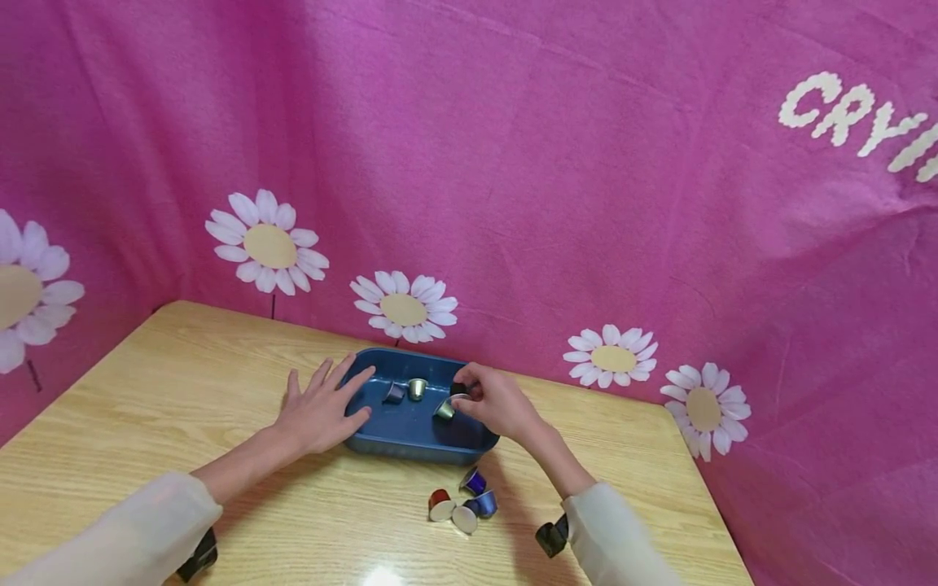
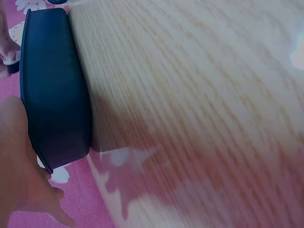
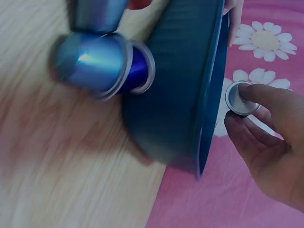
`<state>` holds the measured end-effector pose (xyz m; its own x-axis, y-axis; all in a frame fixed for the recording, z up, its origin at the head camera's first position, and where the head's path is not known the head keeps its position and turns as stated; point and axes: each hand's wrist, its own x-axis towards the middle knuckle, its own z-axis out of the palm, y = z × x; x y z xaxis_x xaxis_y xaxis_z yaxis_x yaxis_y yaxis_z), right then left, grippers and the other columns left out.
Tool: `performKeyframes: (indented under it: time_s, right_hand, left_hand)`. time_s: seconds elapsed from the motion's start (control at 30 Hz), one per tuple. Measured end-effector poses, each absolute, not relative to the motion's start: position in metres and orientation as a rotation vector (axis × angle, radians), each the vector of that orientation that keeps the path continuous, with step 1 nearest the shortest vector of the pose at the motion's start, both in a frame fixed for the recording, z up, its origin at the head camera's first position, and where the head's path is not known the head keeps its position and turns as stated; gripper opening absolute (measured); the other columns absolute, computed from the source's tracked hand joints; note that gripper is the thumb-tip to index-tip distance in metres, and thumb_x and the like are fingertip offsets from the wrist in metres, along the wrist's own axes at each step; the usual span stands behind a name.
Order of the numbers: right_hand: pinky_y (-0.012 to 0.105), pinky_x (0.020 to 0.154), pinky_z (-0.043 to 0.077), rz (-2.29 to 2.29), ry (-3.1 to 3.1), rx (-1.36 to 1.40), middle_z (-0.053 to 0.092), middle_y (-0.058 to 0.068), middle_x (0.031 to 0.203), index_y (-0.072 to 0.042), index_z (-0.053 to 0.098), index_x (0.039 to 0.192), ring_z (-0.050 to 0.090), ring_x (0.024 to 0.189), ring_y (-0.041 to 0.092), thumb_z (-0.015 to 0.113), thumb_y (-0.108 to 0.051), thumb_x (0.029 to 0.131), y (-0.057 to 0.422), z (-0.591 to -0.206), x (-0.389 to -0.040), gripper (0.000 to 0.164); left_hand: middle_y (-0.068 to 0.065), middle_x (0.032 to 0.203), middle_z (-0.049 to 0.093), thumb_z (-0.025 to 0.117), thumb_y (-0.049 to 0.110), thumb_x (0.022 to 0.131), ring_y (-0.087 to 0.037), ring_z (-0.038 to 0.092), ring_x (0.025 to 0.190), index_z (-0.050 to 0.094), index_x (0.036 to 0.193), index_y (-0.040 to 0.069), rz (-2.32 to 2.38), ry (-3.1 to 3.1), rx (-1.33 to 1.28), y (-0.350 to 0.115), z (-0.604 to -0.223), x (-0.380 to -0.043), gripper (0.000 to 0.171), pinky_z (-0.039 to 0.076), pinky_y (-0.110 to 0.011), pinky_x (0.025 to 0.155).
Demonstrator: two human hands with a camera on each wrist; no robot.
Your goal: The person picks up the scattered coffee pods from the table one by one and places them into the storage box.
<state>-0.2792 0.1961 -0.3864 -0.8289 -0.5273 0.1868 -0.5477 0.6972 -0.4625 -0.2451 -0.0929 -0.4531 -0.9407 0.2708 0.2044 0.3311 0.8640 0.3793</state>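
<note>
A dark blue rectangular tray (image 1: 410, 449) stands on the table near the back. Inside it lie a purple coffee capsule (image 1: 394, 394), a pale gold one (image 1: 417, 389) and a green one (image 1: 444, 409). My right hand (image 1: 501, 404) is over the tray's right side and pinches a dark coffee capsule (image 1: 458, 389) between thumb and fingers. Its silver lid (image 3: 241, 99) faces the thumb in the right wrist view. With fingers spread and straight, my left hand (image 1: 317, 413) rests at the tray's left rim.
In front of the tray sits a cluster of capsules: a red one (image 1: 440, 505), a dark blue one (image 1: 474, 481), a lighter blue one (image 1: 486, 503) and one showing its pale lid (image 1: 465, 519). A pink curtain (image 1: 513, 203) with daisies hangs behind the wooden table (image 1: 220, 366).
</note>
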Motion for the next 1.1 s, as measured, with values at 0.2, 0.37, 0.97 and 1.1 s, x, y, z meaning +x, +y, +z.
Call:
performKeyframes:
  time_s: [0.2,0.37,0.97,1.1]
  right_hand:
    - [0.034,0.081,0.055,0.801,-2.872,0.969,0.069,0.007,0.104,-0.002,0.067,0.113,0.066,0.089,0.018,0.076,-0.012,0.090,0.172,-0.385,-0.286,0.027]
    - [0.031,0.083,0.055,0.780,-2.907,0.998,0.069,0.008,0.108,-0.002,0.066,0.115,0.067,0.093,0.020,0.075,-0.013,0.090,0.153,-0.387,-0.290,0.028]
    - [0.019,0.076,0.053,0.756,-2.986,1.071,0.070,0.004,0.101,-0.007,0.067,0.111,0.066,0.085,0.008,0.076,-0.017,0.091,0.106,-0.422,-0.287,0.024]
    - [0.019,0.075,0.052,0.742,-2.994,1.081,0.071,0.003,0.097,-0.007,0.067,0.108,0.066,0.084,0.008,0.076,-0.016,0.090,0.105,-0.428,-0.290,0.022]
  left_hand:
    - [-0.018,0.160,0.026,0.059,0.040,0.096,-0.051,0.023,0.142,0.041,0.154,0.017,-0.613,-2.893,-0.480,-0.094,-0.451,-0.244,0.065,0.007,-0.082,0.101]
    - [-0.018,0.161,0.025,0.060,0.041,0.096,-0.050,0.023,0.143,0.040,0.154,0.017,-0.593,-2.904,-0.465,-0.095,-0.451,-0.244,0.066,0.007,-0.081,0.101]
    - [-0.018,0.160,0.027,0.058,0.042,0.097,-0.051,0.022,0.142,0.040,0.154,0.018,-0.576,-2.898,-0.472,-0.093,-0.453,-0.243,0.064,0.005,-0.083,0.100]
    - [-0.018,0.160,0.027,0.057,0.042,0.097,-0.051,0.021,0.143,0.040,0.155,0.018,-0.557,-2.901,-0.467,-0.093,-0.451,-0.243,0.065,0.004,-0.082,0.100]
